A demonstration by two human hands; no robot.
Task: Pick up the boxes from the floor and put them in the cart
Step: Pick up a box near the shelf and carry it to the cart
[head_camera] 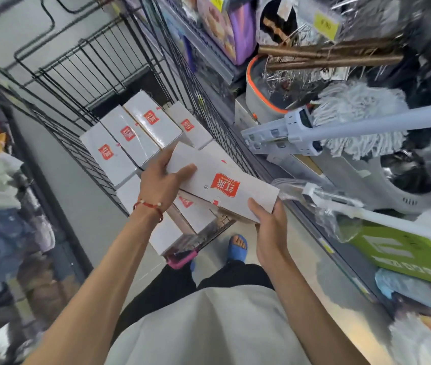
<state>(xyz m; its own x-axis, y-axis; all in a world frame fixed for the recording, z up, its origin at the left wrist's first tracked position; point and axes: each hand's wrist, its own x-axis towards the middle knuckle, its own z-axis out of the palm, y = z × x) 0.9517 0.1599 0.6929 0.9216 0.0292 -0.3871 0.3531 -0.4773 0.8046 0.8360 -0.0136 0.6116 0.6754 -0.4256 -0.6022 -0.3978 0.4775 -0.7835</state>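
Your right hand [269, 222] curls round the near corner of a white box [206, 164]. Your left hand [161, 180] grips the other end, thumb on top. You hold the box up in the air, right over the cart [59, 75], so it is not in yet.

I think you are well along. At least seven more boxes [130, 138] like it lie packed side by side in the cart. I see no box on the floor here, so I cannot tell how many are left.

Each box has a red label [224, 184] with white Chinese writing and a small ® next to it. Far back on the shelf, the yellow tags [326, 23] are too blurry to read
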